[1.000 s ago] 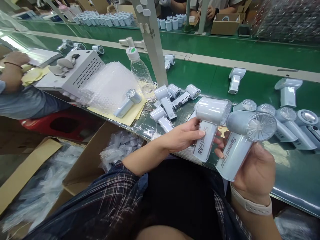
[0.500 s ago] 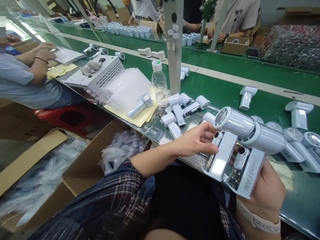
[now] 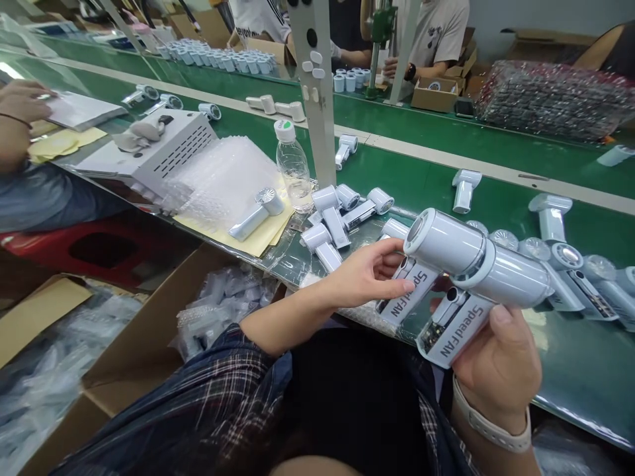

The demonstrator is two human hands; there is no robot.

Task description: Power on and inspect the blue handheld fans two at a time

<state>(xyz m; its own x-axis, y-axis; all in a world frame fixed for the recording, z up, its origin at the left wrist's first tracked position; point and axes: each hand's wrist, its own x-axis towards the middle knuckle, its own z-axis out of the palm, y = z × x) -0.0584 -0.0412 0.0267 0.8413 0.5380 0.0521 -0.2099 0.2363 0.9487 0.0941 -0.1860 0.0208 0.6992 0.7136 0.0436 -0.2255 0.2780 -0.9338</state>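
I hold two white handheld fans marked "SpeedFAN" side by side over the front edge of the green belt (image 3: 446, 192). My left hand (image 3: 367, 274) grips the handle of the left fan (image 3: 436, 248). My right hand (image 3: 501, 360), with a pale wristband, grips the handle of the right fan (image 3: 501, 281). The two round heads touch end to end and their backs face me. Several more white fans (image 3: 342, 211) lie on the belt just behind my left hand, and others (image 3: 565, 264) lie to the right.
A water bottle (image 3: 294, 165), a stack of bubble bags (image 3: 223, 175) and a lone fan (image 3: 258, 211) on yellow paper sit to the left. A white post (image 3: 317, 99) stands behind. Open cardboard boxes (image 3: 149, 330) with bagged items sit below. Other people work at left and across.
I have turned both fans: a second ago their front grilles faced right and the labels faced me, now their backs face me and the heads are pressed together. The view shifted slightly.
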